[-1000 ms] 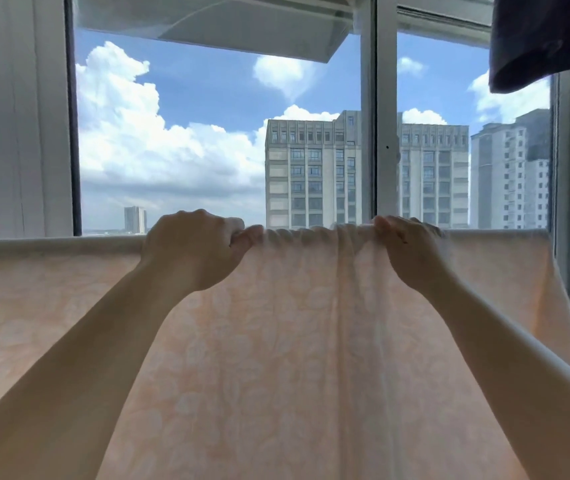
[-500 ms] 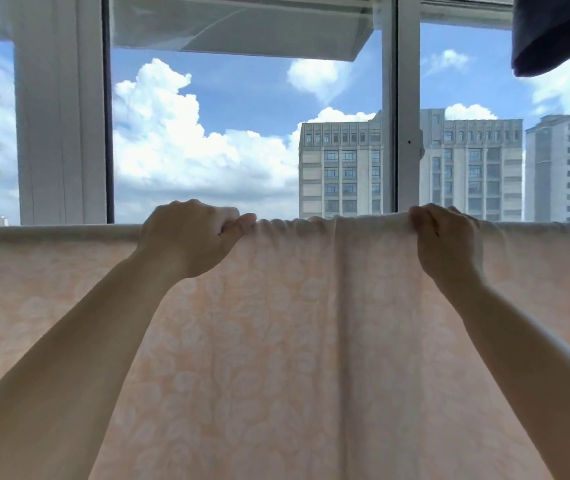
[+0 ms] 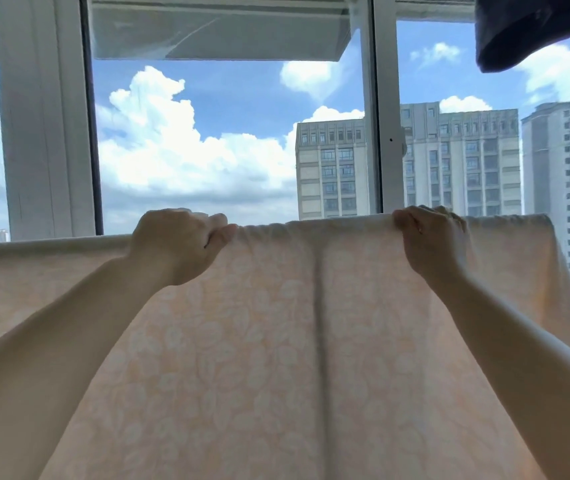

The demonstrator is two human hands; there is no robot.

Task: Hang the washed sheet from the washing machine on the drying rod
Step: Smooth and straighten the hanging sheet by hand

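- Far left: the sheet (image 3: 276, 358), pale peach with a faint leaf print, already lay draped over the drying rod, its top fold running level across the view. The rod itself was wrapped in cloth along the whole span; no bare part showed.
- Left hand (image 3: 176, 245) was clenched on the top fold, thumb pinching cloth against curled fingers. Fabric just to its right was gathered in small puckers.
- Risk here: pulling sideways with both fists clamped could drag the whole sheet along the rod rather than spread the gathers, leaving one side hanging longer.
- Middle: a dark vertical crease ran down from the fold. Left bunched, that strip would likely dry slowly.
- Right hand (image 3: 430, 240) gripped the same fold, fingers curled over the top; fingertips on the far side were hidden.
- Right end: the sheet's edge stopped near the rod's visible limit. Too hard a tug rightward could slip the corner off.
- Upper right: a dark garment (image 3: 532, 29) hung above, cut off by the frame; couldn't tell what it was or whether it would touch the sheet.
- Hidden: the sheet's lower hem, its far half behind the rod, the washing machine, and the rod's supports. How evenly the two halves hung couldn't be judged.
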